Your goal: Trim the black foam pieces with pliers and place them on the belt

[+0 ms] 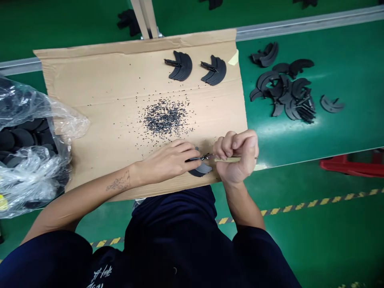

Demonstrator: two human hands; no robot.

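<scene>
My left hand pinches a small stack of black curved plastic pieces against the near edge of a cardboard sheet. My right hand is closed in a fist round a thin tool with a pale handle, its metal tip touching the black pieces. A heap of tiny black shavings lies on the cardboard just beyond my hands. Two neat stacks of the same black curved pieces rest at the far side of the cardboard.
A loose pile of black curved pieces lies on the green belt to the right. A clear plastic bag holding black round parts sits at the left. A metal rail runs along the back. A red object sticks out below the belt.
</scene>
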